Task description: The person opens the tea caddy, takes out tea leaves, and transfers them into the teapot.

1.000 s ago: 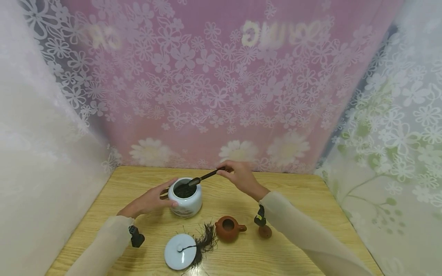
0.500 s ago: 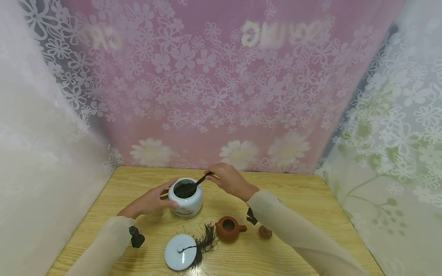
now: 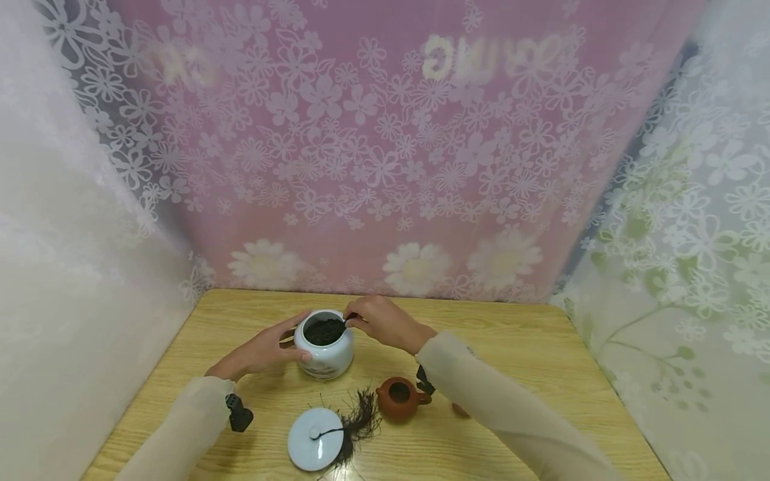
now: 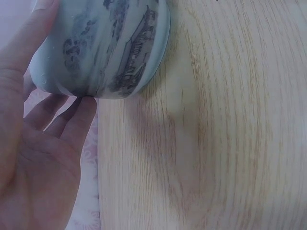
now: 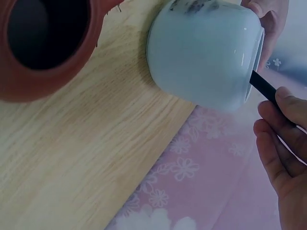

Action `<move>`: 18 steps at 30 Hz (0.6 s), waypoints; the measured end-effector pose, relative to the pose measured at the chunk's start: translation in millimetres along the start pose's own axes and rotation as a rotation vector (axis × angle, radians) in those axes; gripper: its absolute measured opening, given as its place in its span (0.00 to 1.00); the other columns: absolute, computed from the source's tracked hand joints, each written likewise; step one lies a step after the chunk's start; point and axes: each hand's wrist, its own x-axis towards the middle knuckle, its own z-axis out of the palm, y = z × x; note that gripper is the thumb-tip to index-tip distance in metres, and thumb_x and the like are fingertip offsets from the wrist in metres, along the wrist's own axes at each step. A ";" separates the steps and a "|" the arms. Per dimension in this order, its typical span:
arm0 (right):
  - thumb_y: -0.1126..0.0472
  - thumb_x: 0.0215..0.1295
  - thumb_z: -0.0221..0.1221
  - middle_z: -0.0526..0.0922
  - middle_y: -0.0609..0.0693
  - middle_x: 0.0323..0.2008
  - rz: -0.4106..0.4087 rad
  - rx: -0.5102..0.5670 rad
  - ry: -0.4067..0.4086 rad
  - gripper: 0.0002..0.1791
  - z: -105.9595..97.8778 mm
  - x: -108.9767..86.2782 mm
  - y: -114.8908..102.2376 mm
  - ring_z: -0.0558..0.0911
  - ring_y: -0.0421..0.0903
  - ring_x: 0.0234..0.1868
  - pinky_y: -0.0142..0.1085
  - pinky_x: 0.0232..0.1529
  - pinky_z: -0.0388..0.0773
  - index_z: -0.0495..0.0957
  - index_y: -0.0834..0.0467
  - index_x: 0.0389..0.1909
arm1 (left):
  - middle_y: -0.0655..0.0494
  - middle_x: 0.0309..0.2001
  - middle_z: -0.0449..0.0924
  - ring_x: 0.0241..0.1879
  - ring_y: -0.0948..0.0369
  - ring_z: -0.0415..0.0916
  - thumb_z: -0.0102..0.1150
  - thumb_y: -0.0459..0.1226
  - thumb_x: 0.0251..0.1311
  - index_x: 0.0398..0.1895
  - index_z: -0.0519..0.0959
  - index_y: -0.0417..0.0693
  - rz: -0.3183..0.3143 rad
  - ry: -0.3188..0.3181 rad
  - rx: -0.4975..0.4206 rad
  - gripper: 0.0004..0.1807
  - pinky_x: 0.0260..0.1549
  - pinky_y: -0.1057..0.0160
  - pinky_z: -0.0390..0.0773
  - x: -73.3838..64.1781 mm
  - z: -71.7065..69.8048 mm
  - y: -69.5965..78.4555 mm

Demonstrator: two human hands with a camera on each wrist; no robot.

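Your desk (image 3: 517,334) is carrying the white jar (image 3: 329,361); your left hand (image 3: 265,349) is gripping its side while your right hand (image 3: 385,323) is working at its rim. Nearer you than the jar, the lid (image 3: 313,447) is lying and, further right, the teapot (image 3: 397,409) is standing. The scoop (image 5: 265,89) — pinched in your right hand — is now sitting lower at the jar than a moment ago, probably digging deeper into the dark contents (image 3: 323,331).

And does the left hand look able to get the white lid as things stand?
Probably not yet: the left hand holds the white jar. Once free, its way looks open: the white lid lies on the table with just a thin strand of the dark wispy bundle across it.
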 end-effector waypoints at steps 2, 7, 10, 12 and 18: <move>0.59 0.80 0.65 0.92 0.49 0.49 0.023 0.043 0.011 0.10 3.6 -0.1 0.5 0.89 0.42 0.47 0.35 0.48 0.89 0.89 0.56 0.54 | 0.47 0.90 0.44 0.86 0.37 0.51 0.75 0.52 0.69 0.92 0.46 0.65 0.000 0.002 0.005 0.58 0.80 0.38 0.68 0.5 0.0 -1.0; 0.58 0.80 0.65 0.92 0.48 0.46 0.123 0.184 0.043 0.10 16.7 -1.6 6.1 0.88 0.39 0.42 0.31 0.43 0.86 0.90 0.57 0.53 | 0.47 0.91 0.43 0.86 0.37 0.51 0.75 0.52 0.69 0.92 0.46 0.65 0.004 0.002 0.011 0.58 0.79 0.37 0.68 1.7 -0.2 -4.1; 0.57 0.80 0.66 0.92 0.46 0.44 0.178 0.258 0.064 0.10 24.0 -2.4 9.6 0.87 0.38 0.40 0.31 0.41 0.85 0.90 0.55 0.53 | 0.47 0.90 0.44 0.86 0.38 0.51 0.75 0.52 0.69 0.92 0.46 0.65 0.006 0.005 0.012 0.58 0.80 0.38 0.68 2.1 0.2 -4.4; 0.56 0.79 0.66 0.91 0.46 0.43 0.198 0.295 0.079 0.09 27.5 -2.9 11.3 0.87 0.39 0.39 0.32 0.41 0.85 0.90 0.54 0.52 | 0.47 0.91 0.44 0.86 0.38 0.51 0.75 0.52 0.69 0.92 0.46 0.64 0.006 0.006 0.014 0.58 0.80 0.38 0.68 2.2 0.5 -4.3; 0.55 0.80 0.66 0.91 0.45 0.43 0.275 0.398 0.125 0.11 33.0 -6.1 15.8 0.86 0.38 0.40 0.36 0.43 0.86 0.91 0.54 0.53 | 0.47 0.91 0.43 0.86 0.37 0.51 0.75 0.52 0.69 0.92 0.45 0.64 0.005 0.012 0.021 0.58 0.80 0.37 0.67 2.0 0.8 -4.2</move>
